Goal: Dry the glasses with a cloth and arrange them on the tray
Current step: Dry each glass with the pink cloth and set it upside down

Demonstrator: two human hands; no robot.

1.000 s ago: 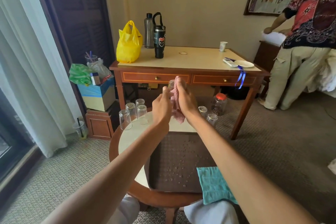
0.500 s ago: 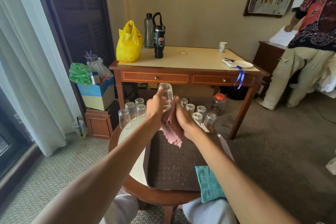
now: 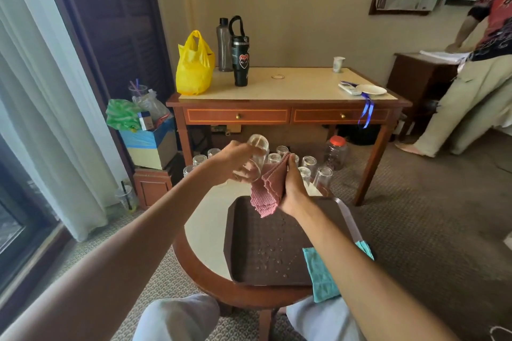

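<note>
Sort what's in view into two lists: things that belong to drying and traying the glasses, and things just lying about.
Job: glass held in the left hand; pink cloth held in the right hand; brown tray; upturned glasses waiting on the round table.
Lying about: yellow bag; black tumbler; grey bottle; paper cup; white plate; red-lidded jar; teal cloth, untouched.

Soft window daylight, wide-angle edge warping
</note>
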